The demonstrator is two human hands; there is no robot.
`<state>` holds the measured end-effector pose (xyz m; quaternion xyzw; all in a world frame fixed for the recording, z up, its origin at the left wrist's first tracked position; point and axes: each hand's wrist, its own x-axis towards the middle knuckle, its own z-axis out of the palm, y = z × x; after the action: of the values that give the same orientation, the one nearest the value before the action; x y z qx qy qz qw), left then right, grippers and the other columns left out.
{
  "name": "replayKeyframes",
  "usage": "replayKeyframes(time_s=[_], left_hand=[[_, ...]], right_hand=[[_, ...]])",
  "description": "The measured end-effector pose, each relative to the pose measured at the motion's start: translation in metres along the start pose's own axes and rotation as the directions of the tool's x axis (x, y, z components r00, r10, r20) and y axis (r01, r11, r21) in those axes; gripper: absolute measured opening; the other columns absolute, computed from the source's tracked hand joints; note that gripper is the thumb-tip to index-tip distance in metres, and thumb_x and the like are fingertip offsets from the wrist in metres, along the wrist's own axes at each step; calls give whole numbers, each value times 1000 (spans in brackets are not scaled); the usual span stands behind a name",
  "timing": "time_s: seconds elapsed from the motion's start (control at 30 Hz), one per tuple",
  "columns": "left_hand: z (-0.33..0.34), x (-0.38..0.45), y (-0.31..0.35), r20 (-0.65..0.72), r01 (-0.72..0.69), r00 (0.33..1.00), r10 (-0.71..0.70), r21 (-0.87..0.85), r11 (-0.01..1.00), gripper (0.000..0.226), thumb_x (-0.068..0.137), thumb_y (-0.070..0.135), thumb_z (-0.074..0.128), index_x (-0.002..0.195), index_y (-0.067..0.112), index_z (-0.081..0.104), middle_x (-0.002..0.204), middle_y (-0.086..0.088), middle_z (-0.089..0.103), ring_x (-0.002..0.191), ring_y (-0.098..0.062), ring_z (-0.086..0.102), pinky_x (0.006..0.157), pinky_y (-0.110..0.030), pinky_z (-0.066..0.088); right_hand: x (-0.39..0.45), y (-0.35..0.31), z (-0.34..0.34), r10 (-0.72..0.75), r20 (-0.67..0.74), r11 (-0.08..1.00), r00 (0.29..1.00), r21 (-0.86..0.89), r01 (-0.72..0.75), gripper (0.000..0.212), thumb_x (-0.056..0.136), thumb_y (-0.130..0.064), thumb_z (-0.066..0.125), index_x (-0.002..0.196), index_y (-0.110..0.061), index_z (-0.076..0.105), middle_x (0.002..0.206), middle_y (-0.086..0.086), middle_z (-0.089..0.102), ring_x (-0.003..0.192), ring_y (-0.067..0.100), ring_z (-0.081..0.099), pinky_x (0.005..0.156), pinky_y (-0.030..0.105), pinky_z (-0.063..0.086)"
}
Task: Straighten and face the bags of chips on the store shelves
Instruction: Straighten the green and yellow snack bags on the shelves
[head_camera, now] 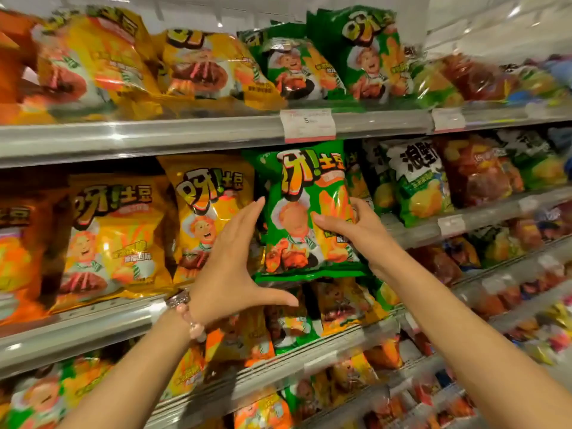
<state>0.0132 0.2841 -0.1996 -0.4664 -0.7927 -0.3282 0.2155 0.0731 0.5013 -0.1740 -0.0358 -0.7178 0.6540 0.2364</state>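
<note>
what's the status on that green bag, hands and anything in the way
Right hand grips green bag. Left hand open at its left edge. Nothing in the way.

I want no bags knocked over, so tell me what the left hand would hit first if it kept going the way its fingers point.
The left hand is open, fingers aimed up and right. Its fingertips sit at the left edge of the green chip bag, so it would likely meet that first. Depth is unclear; it could slip between that and the yellow chip bag.
</note>
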Motion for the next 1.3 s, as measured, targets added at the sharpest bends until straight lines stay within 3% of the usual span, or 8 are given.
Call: replayKeyframes(time_s=[0.13,0.23,0.33,0.47,0.73,0.93,1.1,1.3], left_hand=[[43,34,2,-2,98,995,-99,180,979,123,47,84,62,149,36,12,157,0,16,145,-20,14,117,-49,21],[72,55,2,-12,143,989,-148,347,927,119,56,72,74,151,29,16,158,-7,14,147,-26,7,114,-61,15],[96,75,1,-26,207,975,-221,470,858,116,60,68,75,152,34,11,161,-4,-3,147,-24,-12,114,-60,-1],[114,91,-4,-26,295,942,-335,542,787,125,54,76,71,151,41,0,158,-3,-22,143,-25,-28,111,-64,-2],[119,91,-6,-55,319,934,-352,572,756,136,38,98,40,152,35,2,160,-7,-15,143,-26,-25,112,-67,10],[120,93,-5,-51,326,927,-372,604,727,129,49,81,65,152,36,1,160,-6,-16,144,-27,-24,112,-64,11],[122,91,-7,-71,307,940,-333,597,741,128,52,74,73,152,36,1,160,-7,-14,144,-27,-22,110,-64,15],[128,78,-8,-163,245,969,-184,579,778,113,57,67,76,150,24,27,158,-21,12,146,-38,4,104,-67,27]], right_hand=[[38,11,-57,-34,-20,999,999,-11,34,73,72,-28,77,133,-12,41,118,2,61,101,13,63,79,26,52],[68,22,-94,-59,-49,998,997,-26,58,82,64,-37,78,133,-12,43,120,4,62,101,15,64,79,27,52],[97,33,-120,-75,-48,997,996,-27,74,77,68,-34,78,134,-14,43,121,4,61,105,16,62,81,27,51],[133,43,-143,-90,10,996,996,-25,90,61,77,-21,76,130,-15,48,120,3,63,106,18,62,88,32,51],[167,63,-151,-96,162,983,982,-142,120,57,78,-18,75,129,-16,48,112,-2,64,98,10,62,85,28,50],[169,79,-155,-71,216,988,974,-121,99,54,80,-24,72,128,-21,47,118,-1,61,110,17,59,95,35,47],[158,87,-151,-125,208,974,970,-160,160,52,89,-33,62,135,-19,46,111,-12,58,101,2,56,79,14,45],[143,98,-141,-276,32,932,961,-236,276,75,91,-36,60,151,-16,19,145,-1,40,128,8,38,103,24,31]])
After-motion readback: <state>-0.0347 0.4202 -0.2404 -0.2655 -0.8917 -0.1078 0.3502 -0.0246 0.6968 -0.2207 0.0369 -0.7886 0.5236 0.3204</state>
